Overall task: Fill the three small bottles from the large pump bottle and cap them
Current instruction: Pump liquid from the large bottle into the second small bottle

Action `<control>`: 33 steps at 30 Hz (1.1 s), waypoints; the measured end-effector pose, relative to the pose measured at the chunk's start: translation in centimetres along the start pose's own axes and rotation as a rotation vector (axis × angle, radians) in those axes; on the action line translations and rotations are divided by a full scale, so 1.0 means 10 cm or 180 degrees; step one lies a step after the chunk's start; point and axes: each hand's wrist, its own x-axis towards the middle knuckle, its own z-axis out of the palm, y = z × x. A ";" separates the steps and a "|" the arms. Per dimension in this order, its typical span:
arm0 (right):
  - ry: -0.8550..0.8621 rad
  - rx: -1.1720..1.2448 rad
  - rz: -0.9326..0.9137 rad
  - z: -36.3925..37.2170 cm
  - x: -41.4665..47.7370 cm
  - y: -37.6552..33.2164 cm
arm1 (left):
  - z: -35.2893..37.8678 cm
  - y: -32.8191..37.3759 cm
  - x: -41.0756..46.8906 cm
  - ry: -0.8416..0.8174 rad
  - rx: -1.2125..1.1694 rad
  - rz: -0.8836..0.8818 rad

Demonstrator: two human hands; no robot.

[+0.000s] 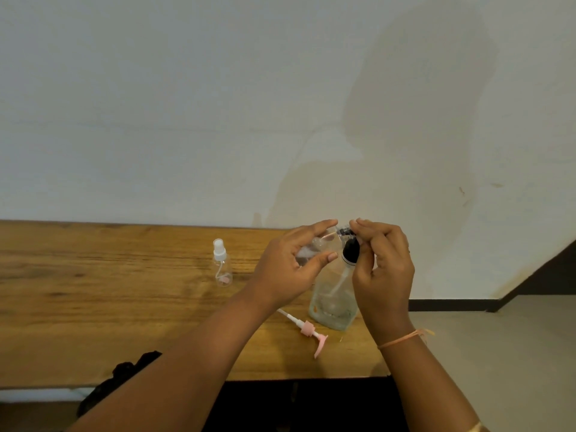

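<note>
My left hand (293, 266) holds a small clear bottle (311, 249) lifted above the wooden table (109, 307), fingers and thumb curled round it. My right hand (383, 263) pinches a black cap (350, 251) beside that bottle's mouth. Behind and below both hands stands the large clear bottle (333, 304), its neck hidden by my hands. A pink and white pump head (307, 330) lies on the table in front of it. Another small clear bottle (222, 265) with a white spray top stands upright to the left. A third small bottle is not visible.
The table ends at a white wall behind and at its right edge near the large bottle. A dark crumpled cloth (124, 378) lies at the front edge on the left. Bare wood stretches left of the spray bottle.
</note>
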 end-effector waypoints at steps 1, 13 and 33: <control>0.0022 0.0009 0.0016 0.00 0.01 -0.02 | -0.02 0.01 0.00 0.0033 0.0026 0.0039; 0.0042 -0.0020 -0.0099 0.05 -0.07 0.06 | 0.01 -0.04 -0.02 -0.0033 0.0097 -0.0016; -0.0011 0.0134 -0.0088 -0.03 0.00 0.03 | 0.05 -0.03 -0.03 0.0016 0.0149 0.0044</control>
